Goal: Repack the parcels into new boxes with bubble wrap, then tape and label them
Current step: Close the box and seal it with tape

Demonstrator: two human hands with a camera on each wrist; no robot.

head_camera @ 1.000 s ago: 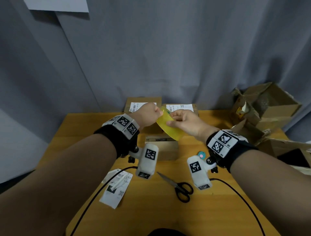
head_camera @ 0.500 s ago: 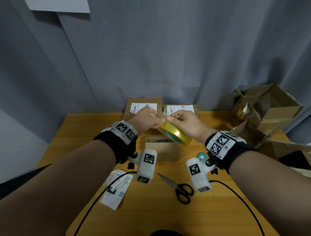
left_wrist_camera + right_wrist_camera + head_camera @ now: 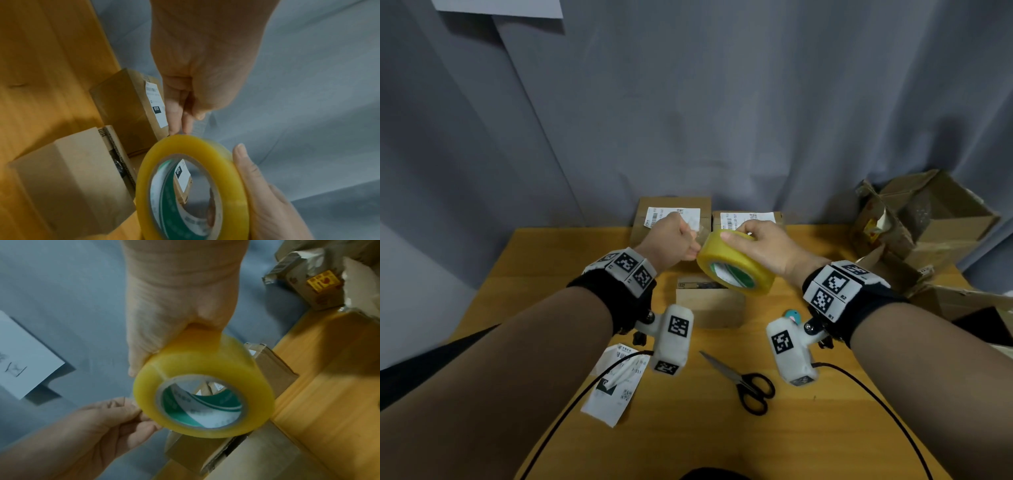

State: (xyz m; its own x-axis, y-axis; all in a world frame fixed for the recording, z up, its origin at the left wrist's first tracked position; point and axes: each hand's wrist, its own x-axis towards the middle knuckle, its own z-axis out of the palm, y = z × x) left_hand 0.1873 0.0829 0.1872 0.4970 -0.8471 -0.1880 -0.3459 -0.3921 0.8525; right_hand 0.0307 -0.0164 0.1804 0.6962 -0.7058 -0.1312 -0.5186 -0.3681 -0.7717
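Observation:
A yellow roll of packing tape (image 3: 736,265) with a green-and-white core is held in the air above a small plain cardboard box (image 3: 710,305) in the middle of the table. My right hand (image 3: 760,246) grips the roll (image 3: 203,386) across its outer band. My left hand (image 3: 674,241) pinches the loose clear tape end at the roll's left edge; the left wrist view shows its fingertips (image 3: 180,129) pressed together just above the roll (image 3: 193,186). Two labelled parcels (image 3: 671,216) (image 3: 748,219) stand at the table's back edge.
Black-handled scissors (image 3: 746,383) lie on the wooden table (image 3: 825,428) in front of the box. A loose shipping label (image 3: 614,383) lies front left. Opened, torn cardboard boxes (image 3: 928,219) are piled at the right. A grey curtain hangs behind. Cables trail from both wrists.
The roll has turned so that its core faces me and has shifted a little right and lower. My left hand has drawn slightly left, keeping its pinch on the tape end.

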